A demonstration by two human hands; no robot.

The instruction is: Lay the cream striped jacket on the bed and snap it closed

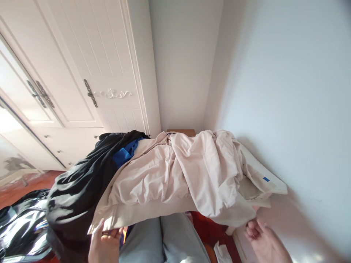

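Note:
A pale beige jacket lies spread out in front of me, with one sleeve folded across its right part. Its wide hem band runs along the near side. My left hand pinches the left corner of this hem, thumb on top and fingers beneath. At the other end, my right hand has its fingers curled at the hem's right corner. What the jacket rests on is mostly hidden under it.
Black cloth hangs on the left, with blue fabric beside it. A white piece with a blue patch sticks out at right. Behind stand a white wardrobe and pale walls. A shiny black bag lies at lower left.

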